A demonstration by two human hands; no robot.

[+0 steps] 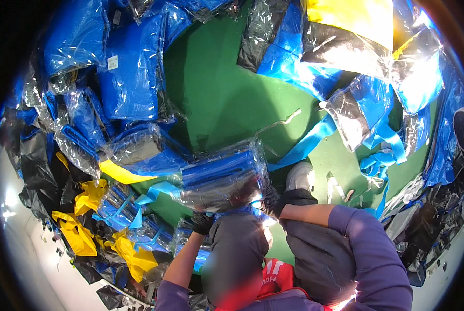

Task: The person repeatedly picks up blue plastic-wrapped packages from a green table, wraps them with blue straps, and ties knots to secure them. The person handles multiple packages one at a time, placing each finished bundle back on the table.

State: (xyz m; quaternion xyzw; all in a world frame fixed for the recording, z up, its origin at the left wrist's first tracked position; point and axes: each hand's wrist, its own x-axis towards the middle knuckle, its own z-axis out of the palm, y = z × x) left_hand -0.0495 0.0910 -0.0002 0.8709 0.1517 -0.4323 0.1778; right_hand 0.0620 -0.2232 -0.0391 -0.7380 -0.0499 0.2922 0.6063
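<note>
Wrapped blue bundle [219, 173] against gloved fingers [270, 197]

Your dark-gloved left hand [203, 223] and right hand [270, 199] are at the near edge of a clear-wrapped blue package [219, 171], grip mostly hidden. Wrapped blue bundles [131, 72] crowd the green floor's [216, 88] left edge, yellow pieces [76, 234] its near-left corner; a light-blue strap [315, 139] lies toward its right edge.

Blue and black on the centre packet [219, 171], green across the floor [216, 78] (yellow on lower-left fabric [75, 233]).
</note>
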